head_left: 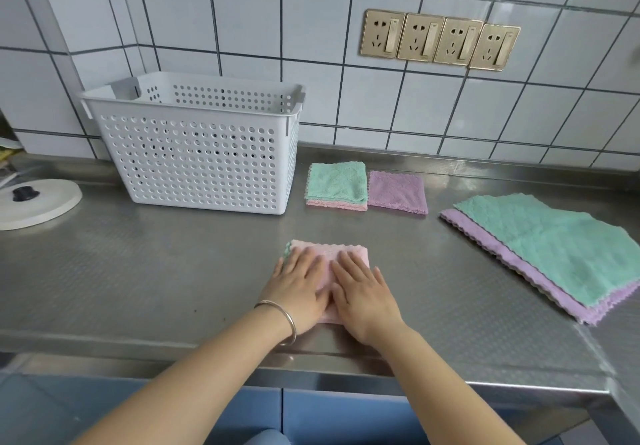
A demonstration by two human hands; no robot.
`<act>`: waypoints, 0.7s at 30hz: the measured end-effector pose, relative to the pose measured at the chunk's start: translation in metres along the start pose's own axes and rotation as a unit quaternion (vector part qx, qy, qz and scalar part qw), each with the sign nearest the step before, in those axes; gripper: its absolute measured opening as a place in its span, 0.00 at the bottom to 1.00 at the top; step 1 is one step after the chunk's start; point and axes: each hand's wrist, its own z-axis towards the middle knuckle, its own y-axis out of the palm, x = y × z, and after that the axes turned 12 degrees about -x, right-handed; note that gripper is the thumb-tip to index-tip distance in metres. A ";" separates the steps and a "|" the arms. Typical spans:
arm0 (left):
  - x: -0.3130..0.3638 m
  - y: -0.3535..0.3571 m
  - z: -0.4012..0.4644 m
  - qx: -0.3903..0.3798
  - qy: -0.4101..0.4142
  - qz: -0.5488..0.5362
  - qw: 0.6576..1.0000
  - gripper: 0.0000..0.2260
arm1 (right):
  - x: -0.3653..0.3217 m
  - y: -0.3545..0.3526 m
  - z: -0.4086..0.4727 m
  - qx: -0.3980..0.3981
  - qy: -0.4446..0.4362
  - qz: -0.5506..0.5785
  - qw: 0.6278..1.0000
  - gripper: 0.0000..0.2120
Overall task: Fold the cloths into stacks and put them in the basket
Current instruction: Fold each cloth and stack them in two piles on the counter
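A folded pink cloth (341, 252) lies on the steel counter near the front edge, a green corner peeking out at its left. My left hand (299, 288) and my right hand (362, 294) rest flat on it side by side, fingers spread, pressing it down. Behind it sit a folded green cloth on a pink one (336, 181) and a folded purple cloth (396, 191). Unfolded cloths lie at the right, a green one (561, 247) on top of a purple one (491, 240). The white perforated basket (204, 153) stands at the back left; its inside is hidden.
A white round lid with a black knob (38, 202) lies at the far left. The tiled wall with several gold sockets (440, 39) rises behind the counter. The counter's front edge (311, 365) runs just under my wrists.
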 end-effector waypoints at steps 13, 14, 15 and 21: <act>-0.030 -0.027 -0.016 0.131 -0.141 -0.192 0.962 0.19 | 0.008 -0.016 -0.011 0.127 0.127 0.160 0.971 0.20; -0.035 -0.030 -0.018 0.134 -0.175 -0.164 0.962 0.19 | 0.008 -0.016 -0.015 0.145 0.173 0.133 0.965 0.18; -0.038 -0.031 -0.020 0.114 -0.196 -0.139 0.964 0.19 | 0.008 -0.016 -0.019 0.131 0.212 0.106 0.963 0.17; -0.029 -0.020 -0.018 0.020 -0.212 -0.071 0.974 0.21 | 0.002 -0.009 -0.019 0.034 0.256 0.095 0.961 0.22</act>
